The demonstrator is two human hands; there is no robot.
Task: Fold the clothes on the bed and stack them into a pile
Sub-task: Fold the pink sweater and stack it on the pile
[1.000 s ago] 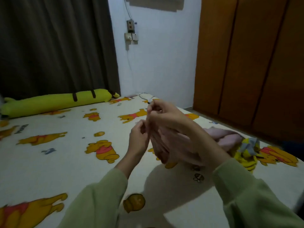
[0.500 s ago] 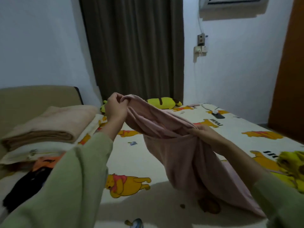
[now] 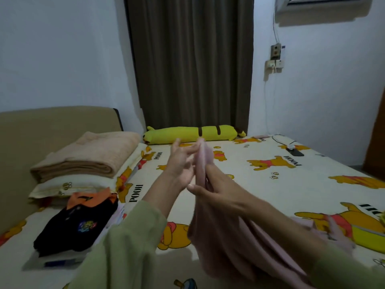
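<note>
Pink garment [image 3: 225,236] now bunched, hands closer together

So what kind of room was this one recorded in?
Most likely a home bedroom: a bed with a cartoon-bear sheet, a folded blanket on a pillow by the headboard, a long yellow plush bolster, and a dark curtain behind.

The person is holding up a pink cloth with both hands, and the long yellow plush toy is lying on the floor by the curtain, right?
Not quite. The head view shows the long yellow plush toy lying on the bed, along its far edge in front of the curtain, not on the floor. The rest holds: the left hand and right hand hold up the pink cloth.
</note>
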